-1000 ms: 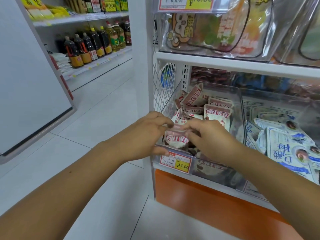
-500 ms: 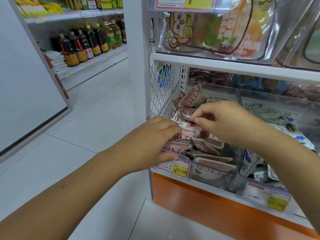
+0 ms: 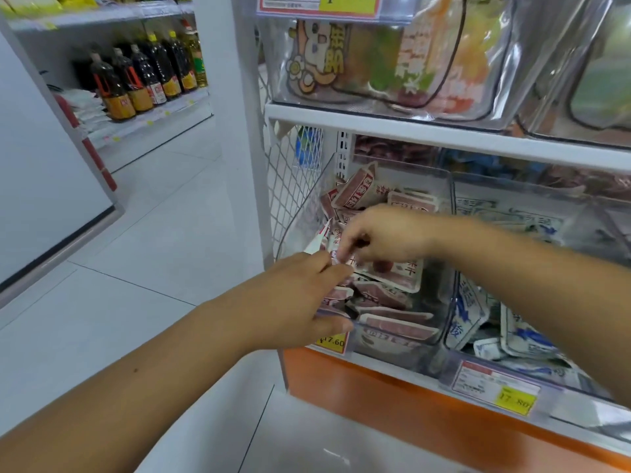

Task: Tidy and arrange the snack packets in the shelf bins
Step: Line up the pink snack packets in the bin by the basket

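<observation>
A clear plastic bin (image 3: 444, 322) on the lower shelf holds several red-and-white snack packets (image 3: 386, 291), some lying flat, some propped at the back. My left hand (image 3: 297, 302) rests at the bin's front left corner, fingers closed on a bunch of the packets. My right hand (image 3: 386, 237) reaches in from the right above the pile and pinches the top of the same upright bunch (image 3: 327, 240). A second bin to the right holds blue-and-white packets (image 3: 519, 332).
A white shelf board (image 3: 444, 134) runs just above the bins, with larger clear bins of bagged snacks (image 3: 386, 63) on it. Price tags (image 3: 495, 390) hang on the shelf front over an orange base (image 3: 392, 401). Oil bottles (image 3: 143, 83) stand on a far shelf left.
Both hands have lifted from the bin's front rim into the pile. A bunch of packets now stands upright between them, and the view has shifted slightly left.
</observation>
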The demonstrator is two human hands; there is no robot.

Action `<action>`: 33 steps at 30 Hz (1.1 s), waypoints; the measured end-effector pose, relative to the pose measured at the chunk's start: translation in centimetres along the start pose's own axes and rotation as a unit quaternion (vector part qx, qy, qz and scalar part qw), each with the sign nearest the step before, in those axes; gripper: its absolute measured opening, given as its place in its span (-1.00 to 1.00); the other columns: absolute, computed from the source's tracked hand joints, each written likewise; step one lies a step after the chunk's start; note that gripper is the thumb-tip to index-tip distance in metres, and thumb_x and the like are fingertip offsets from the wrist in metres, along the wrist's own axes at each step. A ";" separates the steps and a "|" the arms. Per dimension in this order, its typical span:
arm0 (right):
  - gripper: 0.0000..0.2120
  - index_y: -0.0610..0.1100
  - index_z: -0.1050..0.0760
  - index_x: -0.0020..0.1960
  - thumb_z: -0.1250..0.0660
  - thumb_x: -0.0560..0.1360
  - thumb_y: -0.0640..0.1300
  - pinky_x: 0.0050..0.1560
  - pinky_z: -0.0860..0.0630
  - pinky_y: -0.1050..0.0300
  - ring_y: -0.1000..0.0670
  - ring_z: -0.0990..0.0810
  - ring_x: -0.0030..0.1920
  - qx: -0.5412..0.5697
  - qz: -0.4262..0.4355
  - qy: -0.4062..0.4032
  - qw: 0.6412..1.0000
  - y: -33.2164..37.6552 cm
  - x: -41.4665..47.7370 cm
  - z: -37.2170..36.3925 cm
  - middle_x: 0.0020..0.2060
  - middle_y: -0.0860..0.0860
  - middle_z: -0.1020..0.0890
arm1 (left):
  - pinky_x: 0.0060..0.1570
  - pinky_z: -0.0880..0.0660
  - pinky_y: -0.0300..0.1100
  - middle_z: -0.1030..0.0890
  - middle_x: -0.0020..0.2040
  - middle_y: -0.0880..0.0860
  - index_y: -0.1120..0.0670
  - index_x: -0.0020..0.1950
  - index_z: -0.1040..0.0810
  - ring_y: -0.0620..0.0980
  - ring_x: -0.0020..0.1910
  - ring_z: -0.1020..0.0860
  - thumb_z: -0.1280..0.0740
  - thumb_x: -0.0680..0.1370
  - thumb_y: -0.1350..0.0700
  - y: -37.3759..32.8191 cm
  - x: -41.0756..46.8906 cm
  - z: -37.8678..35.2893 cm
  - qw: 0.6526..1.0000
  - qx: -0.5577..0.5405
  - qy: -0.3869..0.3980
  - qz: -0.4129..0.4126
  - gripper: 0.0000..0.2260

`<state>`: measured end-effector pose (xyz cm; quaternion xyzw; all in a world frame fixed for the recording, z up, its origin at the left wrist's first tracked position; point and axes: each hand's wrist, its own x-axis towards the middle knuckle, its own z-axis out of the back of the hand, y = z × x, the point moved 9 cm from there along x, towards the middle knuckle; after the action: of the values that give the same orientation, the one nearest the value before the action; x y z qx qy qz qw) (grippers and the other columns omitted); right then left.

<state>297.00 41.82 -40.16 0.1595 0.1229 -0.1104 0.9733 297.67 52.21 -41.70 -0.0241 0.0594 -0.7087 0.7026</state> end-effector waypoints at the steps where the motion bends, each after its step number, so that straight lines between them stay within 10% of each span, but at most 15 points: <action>1: -0.74 0.01 -0.63 0.12 -0.37 0.49 -0.23 0.02 -0.48 0.19 0.15 -0.54 -0.05 -0.037 0.020 0.022 0.999 0.3 0.8 -1.0 0.00 0.13 -0.62 | 0.23 -0.28 -0.17 -0.30 0.31 -0.03 -0.10 0.54 -0.10 0.00 0.24 -0.33 -0.17 0.53 -0.32 -0.2 0.1 0.0 1.000 -0.007 0.001 -0.001 -0.36; 13: -0.38 0.36 -0.22 0.34 -0.37 0.34 0.33 0.20 -0.37 -0.09 -0.06 -0.23 0.22 -0.273 0.035 0.067 0.959 -1.6 3.9 -3.5 0.28 0.05 -0.34 | 0.30 -0.36 -0.11 -0.43 0.35 -0.05 -0.15 0.41 -0.40 -0.02 0.30 -0.39 -0.03 0.55 -0.25 -0.6 -0.4 -1.0 0.998 -0.038 -0.005 -0.048 -0.52; 30: -0.40 0.27 -0.30 0.34 -0.33 0.43 -0.22 0.14 -0.45 -0.03 0.01 -0.39 0.25 -0.135 0.009 -0.027 0.990 -2.9 2.7 -0.9 0.36 0.15 -0.37 | 0.30 -0.34 -0.10 -0.41 0.40 -0.07 -0.16 0.45 -0.32 -0.06 0.34 -0.37 -0.09 0.58 -0.20 -0.3 -0.2 -1.6 0.999 -0.039 -0.012 -0.029 -0.56; 33: -0.41 0.23 -0.30 0.35 -0.30 0.46 -0.26 -0.11 -0.51 0.12 0.09 -0.54 0.01 -0.075 -0.023 -0.062 0.995 -3.6 2.4 0.3 0.21 0.17 -0.48 | 0.32 -0.33 -0.06 -0.38 0.42 -0.07 -0.17 0.47 -0.29 -0.05 0.36 -0.35 -0.07 0.58 -0.22 -0.2 -0.2 -1.6 0.999 -0.044 -0.010 -0.020 -0.54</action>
<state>298.43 38.01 -41.56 0.0762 0.0737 -0.1331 0.9854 297.26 52.50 -43.23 -0.0633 0.0833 -0.7188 0.6873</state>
